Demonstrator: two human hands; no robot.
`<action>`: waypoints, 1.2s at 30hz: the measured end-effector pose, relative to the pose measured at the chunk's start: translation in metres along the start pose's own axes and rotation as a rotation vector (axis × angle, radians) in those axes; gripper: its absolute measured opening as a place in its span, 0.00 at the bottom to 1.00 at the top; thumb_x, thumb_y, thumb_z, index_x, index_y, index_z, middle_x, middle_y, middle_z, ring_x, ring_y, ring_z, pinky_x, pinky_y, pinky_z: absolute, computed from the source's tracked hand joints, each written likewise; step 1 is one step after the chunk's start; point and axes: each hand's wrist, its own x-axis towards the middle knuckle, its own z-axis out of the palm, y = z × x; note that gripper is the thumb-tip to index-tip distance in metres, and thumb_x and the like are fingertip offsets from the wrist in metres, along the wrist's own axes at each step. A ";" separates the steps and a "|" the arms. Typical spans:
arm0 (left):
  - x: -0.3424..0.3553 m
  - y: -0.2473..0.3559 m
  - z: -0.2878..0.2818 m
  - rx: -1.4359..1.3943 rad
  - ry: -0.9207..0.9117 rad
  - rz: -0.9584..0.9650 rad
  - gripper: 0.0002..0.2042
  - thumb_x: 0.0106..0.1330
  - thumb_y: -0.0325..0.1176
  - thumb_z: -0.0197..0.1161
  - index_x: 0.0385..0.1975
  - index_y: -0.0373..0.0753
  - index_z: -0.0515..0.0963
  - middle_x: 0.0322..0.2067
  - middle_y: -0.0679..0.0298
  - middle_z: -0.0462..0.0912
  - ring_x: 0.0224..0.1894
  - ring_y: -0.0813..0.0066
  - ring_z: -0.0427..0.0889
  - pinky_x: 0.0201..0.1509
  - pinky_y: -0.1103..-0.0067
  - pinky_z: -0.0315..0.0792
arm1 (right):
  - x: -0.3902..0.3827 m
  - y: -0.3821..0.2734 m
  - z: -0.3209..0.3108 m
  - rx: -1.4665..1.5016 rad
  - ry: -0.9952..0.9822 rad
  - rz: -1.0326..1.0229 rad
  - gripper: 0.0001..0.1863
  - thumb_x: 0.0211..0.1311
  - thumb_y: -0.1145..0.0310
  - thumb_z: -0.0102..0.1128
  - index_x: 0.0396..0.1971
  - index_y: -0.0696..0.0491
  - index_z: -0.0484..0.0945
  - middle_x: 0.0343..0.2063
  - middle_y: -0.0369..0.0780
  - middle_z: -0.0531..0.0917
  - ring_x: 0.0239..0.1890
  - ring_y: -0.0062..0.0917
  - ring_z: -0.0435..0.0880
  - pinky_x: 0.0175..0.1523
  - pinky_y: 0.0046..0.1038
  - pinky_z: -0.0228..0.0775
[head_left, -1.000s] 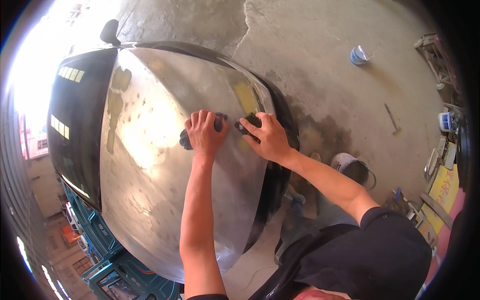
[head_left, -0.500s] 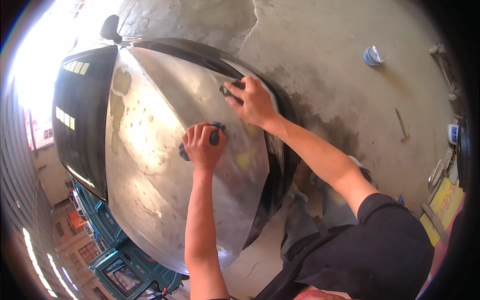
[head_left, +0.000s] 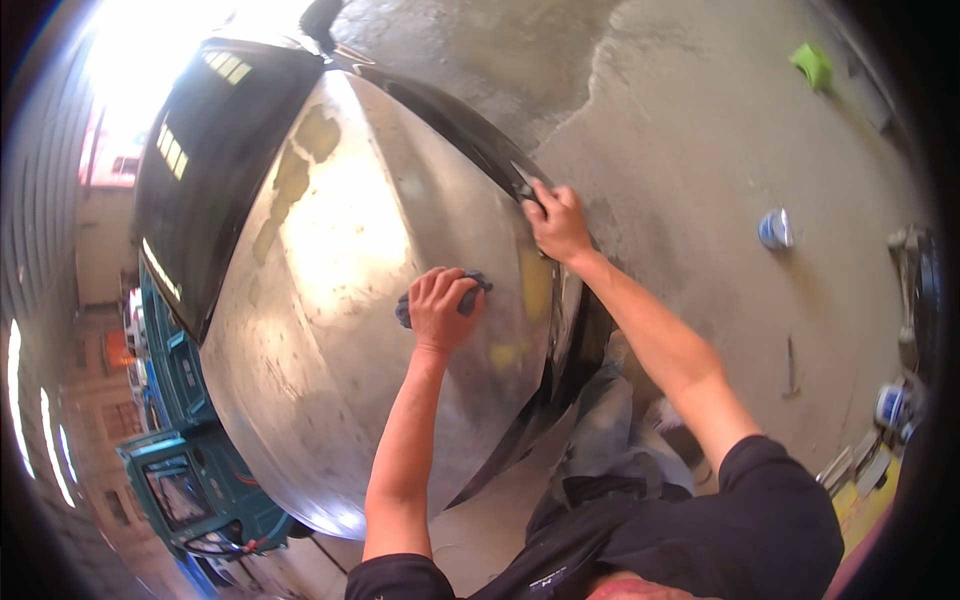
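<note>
A bare, sanded car hood (head_left: pixel 250 340), silvery with yellowish filler patches, spreads out before me. My left hand (head_left: pixel 438 312) presses on its middle, fingers wrapped round a crumpled dark blue-grey cloth (head_left: pixel 474 294). At the hood's right edge, by the black fender and headlight, my right hand (head_left: pixel 560 230) grips a small dark pad (head_left: pixel 532 196). Its fingers and thumb are closed about the pad, whose underside is hidden. Whether it touches the hood or the fender is hard to tell.
The dark windshield (head_left: pixel 220 170) and side mirror (head_left: pixel 320 22) lie beyond the hood. A teal vehicle door (head_left: pixel 205 490) stands at left. On the concrete floor at right are a blue-and-white can (head_left: pixel 775 230), a hammer-like tool (head_left: pixel 792 368) and a green object (head_left: pixel 812 66).
My right hand has moved with the pad to the outer edge of the hood. My left hand stays on the hood with the cloth. The whole view has shifted.
</note>
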 end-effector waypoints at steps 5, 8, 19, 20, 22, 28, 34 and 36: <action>-0.012 -0.003 -0.009 0.026 -0.018 -0.062 0.15 0.57 0.36 0.80 0.44 0.51 0.89 0.53 0.69 0.89 0.61 0.61 0.85 0.65 0.62 0.74 | -0.008 0.023 -0.024 1.209 -0.237 0.991 0.25 0.87 0.49 0.59 0.66 0.53 0.85 0.43 0.31 0.92 0.42 0.22 0.89 0.49 0.32 0.84; -0.009 0.002 -0.012 0.031 -0.007 -0.089 0.15 0.57 0.37 0.80 0.44 0.52 0.88 0.53 0.71 0.88 0.62 0.62 0.84 0.65 0.62 0.75 | 0.013 0.054 -0.054 1.456 -0.520 0.989 0.21 0.88 0.49 0.56 0.59 0.49 0.86 0.44 0.34 0.93 0.39 0.25 0.92 0.44 0.32 0.87; -0.004 0.012 -0.007 0.133 -0.040 -0.219 0.19 0.57 0.41 0.81 0.50 0.54 0.87 0.60 0.65 0.86 0.65 0.57 0.83 0.71 0.58 0.74 | 0.137 0.115 -0.144 1.290 -0.612 1.102 0.26 0.88 0.43 0.50 0.59 0.49 0.85 0.45 0.42 0.93 0.37 0.31 0.91 0.41 0.39 0.89; -0.003 0.013 -0.006 0.150 -0.032 -0.242 0.20 0.58 0.41 0.81 0.51 0.54 0.88 0.61 0.64 0.86 0.66 0.56 0.83 0.72 0.58 0.74 | 0.141 0.118 -0.145 1.276 -0.626 1.123 0.26 0.88 0.43 0.50 0.59 0.49 0.85 0.44 0.42 0.93 0.37 0.31 0.91 0.40 0.39 0.89; 0.005 0.016 -0.006 0.196 -0.003 -0.318 0.22 0.58 0.40 0.80 0.55 0.53 0.88 0.64 0.62 0.85 0.67 0.53 0.82 0.73 0.57 0.74 | 0.155 0.120 -0.139 1.252 -0.664 1.160 0.26 0.88 0.43 0.50 0.58 0.49 0.86 0.43 0.41 0.93 0.36 0.30 0.92 0.39 0.38 0.89; 0.023 0.013 0.013 0.309 0.104 -0.623 0.25 0.59 0.40 0.80 0.59 0.49 0.87 0.66 0.58 0.84 0.69 0.48 0.82 0.73 0.54 0.75 | 0.199 0.125 -0.083 1.147 -0.871 1.198 0.25 0.87 0.42 0.53 0.55 0.48 0.87 0.42 0.39 0.94 0.36 0.26 0.93 0.37 0.36 0.90; 0.059 0.005 0.028 0.506 0.243 -0.911 0.24 0.60 0.43 0.79 0.57 0.45 0.89 0.61 0.58 0.89 0.64 0.47 0.86 0.70 0.56 0.79 | 0.269 0.111 -0.029 1.102 -1.073 1.273 0.24 0.88 0.44 0.53 0.56 0.49 0.87 0.43 0.38 0.94 0.37 0.25 0.94 0.37 0.33 0.90; 0.075 0.000 0.036 0.541 0.295 -1.009 0.23 0.62 0.44 0.77 0.56 0.44 0.89 0.59 0.57 0.90 0.62 0.46 0.87 0.70 0.56 0.79 | 0.302 0.106 -0.007 1.111 -1.201 1.218 0.26 0.89 0.43 0.52 0.59 0.50 0.86 0.45 0.40 0.94 0.38 0.26 0.95 0.37 0.34 0.91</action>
